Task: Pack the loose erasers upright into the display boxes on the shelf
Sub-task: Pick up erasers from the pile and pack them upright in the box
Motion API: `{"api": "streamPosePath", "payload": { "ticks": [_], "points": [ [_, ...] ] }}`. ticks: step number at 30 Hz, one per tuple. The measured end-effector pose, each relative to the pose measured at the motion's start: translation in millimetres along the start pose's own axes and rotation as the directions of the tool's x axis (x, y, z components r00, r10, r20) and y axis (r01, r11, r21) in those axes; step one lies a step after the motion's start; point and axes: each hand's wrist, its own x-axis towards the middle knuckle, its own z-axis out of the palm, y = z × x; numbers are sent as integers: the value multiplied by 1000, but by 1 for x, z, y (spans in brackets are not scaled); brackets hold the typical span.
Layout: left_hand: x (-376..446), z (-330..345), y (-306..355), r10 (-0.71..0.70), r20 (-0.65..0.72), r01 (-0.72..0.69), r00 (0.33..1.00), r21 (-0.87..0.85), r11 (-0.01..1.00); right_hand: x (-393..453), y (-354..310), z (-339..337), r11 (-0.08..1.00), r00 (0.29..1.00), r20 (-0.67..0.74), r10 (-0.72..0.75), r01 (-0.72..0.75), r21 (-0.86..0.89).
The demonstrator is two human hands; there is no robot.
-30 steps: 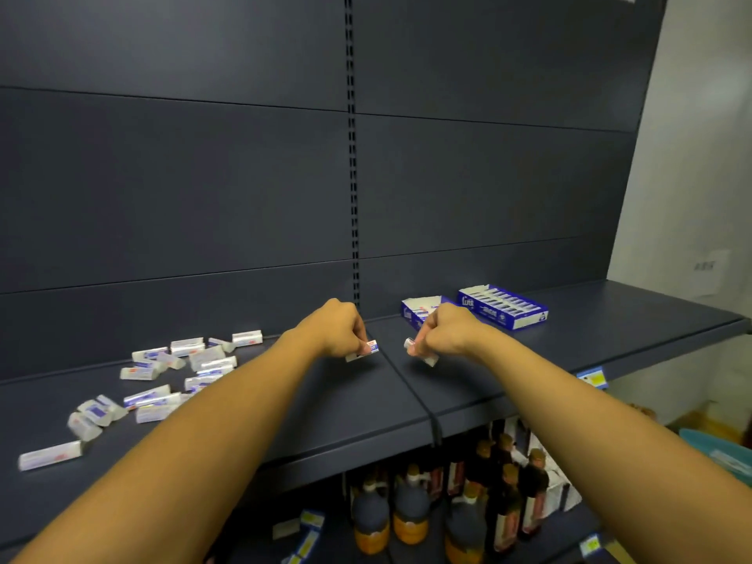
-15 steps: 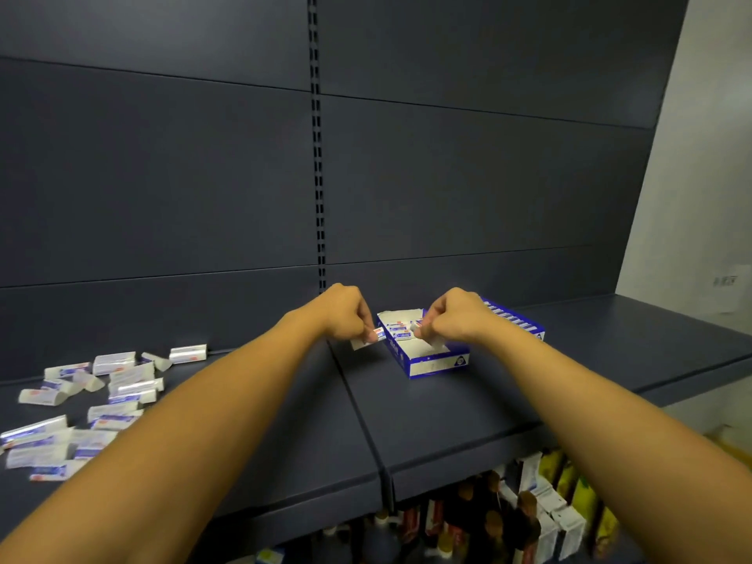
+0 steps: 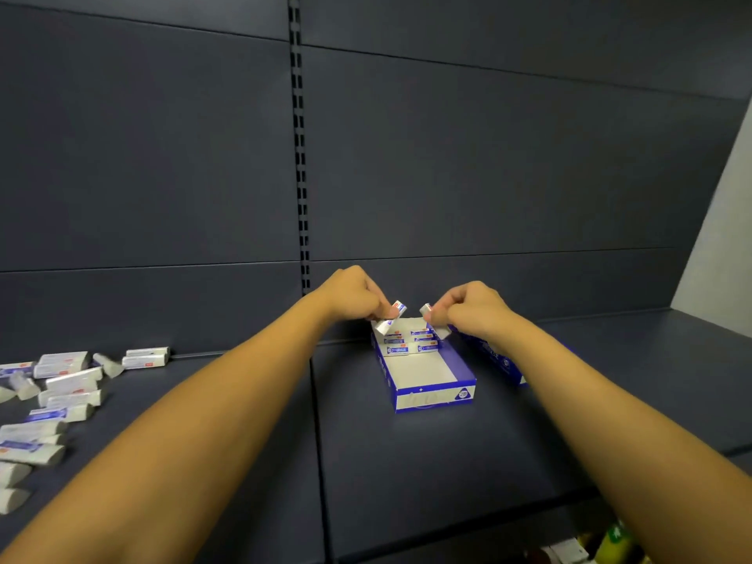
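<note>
On the dark grey metal shelf, many loose white wrapped erasers lie at nine o'clock. Farther back, the blue and white card display box holds a few at its far end. Above it, the left hand pinches a small white eraser; the right hand pinches another eraser. They look light and a bit squashy, so hold the long sides.

Dim, even light falls from above — the dark grey metal shelf shows only soft shadows and no glare. Wide-angle bending curves the edges, and the white loose erasers at left blur slightly.
</note>
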Motion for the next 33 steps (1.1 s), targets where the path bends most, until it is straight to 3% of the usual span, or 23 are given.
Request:
{"api": "streamPosePath", "payload": {
  "ticks": [9,14,22,26,33],
  "points": [
    [18,27,3,-111,-98,113,989,12,994,41,32,17,985,994,93,-60,44,167],
    [26,44,-8,-93,-174,112,980,101,989,56,46,26,949,993,35,-111,95,302],
    [10,57,-24,9,-242,27,970,146,989,61,52,41,921,994,-76,-84,107,375],
    [7,64,-20,130,-155,-76,979,313,947,56,50,47,934,989,-108,-100,131,331],
    [10,79,-19,130,-69,-78,989,506,859,52,51,50,937,990,-113,-78,112,330]
  ]
}}
